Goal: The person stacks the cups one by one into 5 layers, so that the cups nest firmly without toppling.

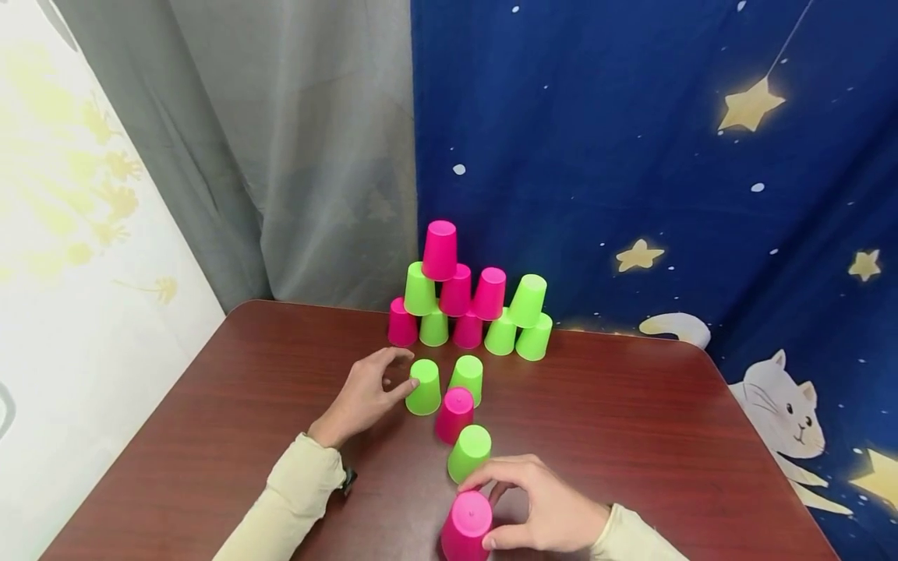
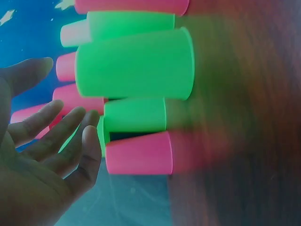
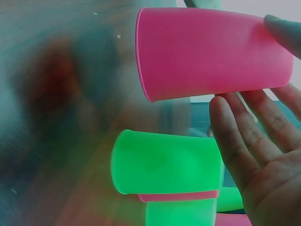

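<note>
My right hand (image 1: 550, 506) holds an upside-down pink cup (image 1: 464, 538) at the table's front, thumb on one side and fingers on the other. In the right wrist view this pink cup (image 3: 207, 54) fills the top, above a green cup (image 3: 164, 162). My left hand (image 1: 361, 397) is beside another upside-down green cup (image 1: 423, 393), its fingers loosely spread; contact with the cup cannot be told for sure. In the left wrist view, that hand (image 2: 47, 155) shows relaxed fingers, with nothing gripped.
Behind my left hand, pink and green cups form a stack topped by a pink cup (image 1: 440, 251). Between the hands run a green cup (image 1: 468, 374), a pink cup (image 1: 454, 417) and a green cup (image 1: 468, 456). Curtains (image 1: 337, 156) hang behind the brown table (image 1: 617, 436).
</note>
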The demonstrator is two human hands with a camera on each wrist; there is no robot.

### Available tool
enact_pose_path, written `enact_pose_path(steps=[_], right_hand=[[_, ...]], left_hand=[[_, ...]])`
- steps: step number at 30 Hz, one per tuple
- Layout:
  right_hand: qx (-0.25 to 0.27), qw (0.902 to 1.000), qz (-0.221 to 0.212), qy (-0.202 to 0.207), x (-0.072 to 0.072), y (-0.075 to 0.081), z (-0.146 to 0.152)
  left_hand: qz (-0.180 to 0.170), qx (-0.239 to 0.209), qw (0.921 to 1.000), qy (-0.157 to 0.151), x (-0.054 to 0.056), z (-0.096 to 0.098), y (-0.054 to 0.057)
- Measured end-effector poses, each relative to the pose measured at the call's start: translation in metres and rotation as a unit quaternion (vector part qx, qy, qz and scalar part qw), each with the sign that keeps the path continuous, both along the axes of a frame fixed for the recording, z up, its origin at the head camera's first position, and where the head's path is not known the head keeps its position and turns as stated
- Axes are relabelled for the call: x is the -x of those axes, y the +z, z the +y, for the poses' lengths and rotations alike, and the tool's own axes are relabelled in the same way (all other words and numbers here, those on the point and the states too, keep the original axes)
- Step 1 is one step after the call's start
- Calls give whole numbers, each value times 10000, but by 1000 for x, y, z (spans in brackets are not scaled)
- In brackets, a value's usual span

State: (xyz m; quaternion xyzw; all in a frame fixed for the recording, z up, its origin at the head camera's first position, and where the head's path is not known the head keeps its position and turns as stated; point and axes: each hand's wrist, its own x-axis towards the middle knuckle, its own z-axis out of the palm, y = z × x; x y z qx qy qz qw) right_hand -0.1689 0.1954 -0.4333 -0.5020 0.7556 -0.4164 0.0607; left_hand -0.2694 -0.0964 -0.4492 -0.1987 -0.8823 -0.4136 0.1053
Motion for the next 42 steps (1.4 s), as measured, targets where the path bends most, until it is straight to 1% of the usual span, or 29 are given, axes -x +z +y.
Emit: enact_pose_path(steps=[5, 8, 13, 16, 19, 25, 30, 34, 38, 42], right_hand=[[-113, 9994, -304, -90, 5, 16, 0], [-129, 9984, -540, -104, 10, 26, 0], [-137, 9975, -683, -129, 20, 42, 0], [-158, 9985, -483, -188, 28, 51, -2], [-205, 9983, -423, -346, 36, 59, -4], [-219, 9965, -433, -675, 49, 65, -5], [-214, 9941, -536, -918, 62, 67, -5], [-219, 9904, -692, -1173, 74, 70, -4], [-184, 9862, -806, -1432, 88, 73, -2], [-183, 9808, -822, -1761, 103, 74, 3]], left_hand=[[127, -12, 9999, 11, -11, 3, -5], [154, -46, 9999, 54, -14, 4, -7], [-9, -7, 9999, 160, -13, 7, -12], [-84, 76, 9998, 156, -9, 10, -16], [-114, 121, 9998, 143, -6, 12, -19], [-155, 225, 9995, 142, -1, 15, -24], [-182, 177, 9994, 213, 1, 17, -25], [-120, 196, 9995, 211, 3, 19, -25], [-86, 181, 9997, 140, 5, 21, -25], [-118, 205, 9997, 116, 5, 21, -24]])
